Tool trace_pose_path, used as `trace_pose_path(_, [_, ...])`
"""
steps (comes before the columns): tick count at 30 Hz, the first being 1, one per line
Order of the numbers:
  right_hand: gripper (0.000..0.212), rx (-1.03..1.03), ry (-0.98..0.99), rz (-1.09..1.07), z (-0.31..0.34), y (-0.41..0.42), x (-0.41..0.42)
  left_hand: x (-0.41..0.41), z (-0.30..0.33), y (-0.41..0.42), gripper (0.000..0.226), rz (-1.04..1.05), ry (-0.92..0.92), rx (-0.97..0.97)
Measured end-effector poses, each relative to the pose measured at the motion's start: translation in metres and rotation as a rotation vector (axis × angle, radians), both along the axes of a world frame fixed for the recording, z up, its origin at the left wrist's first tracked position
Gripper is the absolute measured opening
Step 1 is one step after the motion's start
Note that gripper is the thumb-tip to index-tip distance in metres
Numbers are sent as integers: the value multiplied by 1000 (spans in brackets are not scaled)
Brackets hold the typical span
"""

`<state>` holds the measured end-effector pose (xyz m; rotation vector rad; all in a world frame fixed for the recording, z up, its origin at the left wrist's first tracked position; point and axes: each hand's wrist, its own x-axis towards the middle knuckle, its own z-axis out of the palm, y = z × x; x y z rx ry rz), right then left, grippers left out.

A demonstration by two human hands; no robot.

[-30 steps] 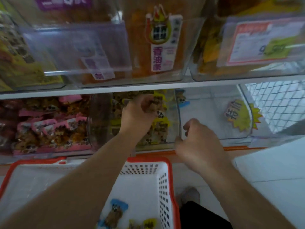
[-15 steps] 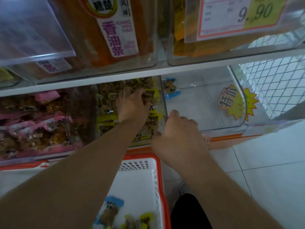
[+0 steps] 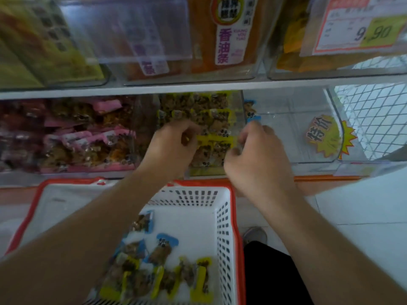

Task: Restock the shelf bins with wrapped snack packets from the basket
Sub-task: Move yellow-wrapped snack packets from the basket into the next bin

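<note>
A white basket with an orange rim [image 3: 234,216] sits below the shelf and holds several yellow- and blue-wrapped snack packets [image 3: 158,278]. Straight above it is a clear bin full of yellow packets [image 3: 198,106]. My left hand [image 3: 174,144] is over this bin, its fingers curled round the left end of a yellow packet [image 3: 217,139]. My right hand [image 3: 257,157] is at the bin's front right corner and pinches the right end of the same packet. A single blue packet [image 3: 251,111] lies in the clear bin on the right.
A bin of pink packets [image 3: 88,139] stands to the left. The right bin carries a yellow sale sticker [image 3: 326,137], with wire mesh [image 3: 374,117] beyond it. Orange snack bags [image 3: 226,34] and a price card [image 3: 361,29] fill the upper shelf. My shoe [image 3: 255,235] is on the tiled floor.
My left hand lay flat on the yellow packets and has now curled its fingers. My right hand moved from the bin's front edge up to the packet. The camera tilted down toward the basket.
</note>
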<state>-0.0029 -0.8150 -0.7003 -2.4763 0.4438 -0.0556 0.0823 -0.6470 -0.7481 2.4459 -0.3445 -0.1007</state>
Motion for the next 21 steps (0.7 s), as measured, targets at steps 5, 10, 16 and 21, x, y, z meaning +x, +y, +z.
trace_pose_path(5, [13, 60, 217, 383, -1, 54, -16, -75, 21, 98, 24, 46, 22, 53])
trace_pose_path(10, [14, -154, 745, 803, -62, 118, -50, -131, 8, 198, 42, 202, -33, 296])
trace_pose_path(16, [40, -340, 918, 965, -164, 144, -110, -171, -19, 259, 74, 318, 223, 489])
trace_pose_path(21, [72, -505, 830, 873, -197, 162, -145, -174, -23, 262, 77, 299, 315, 462])
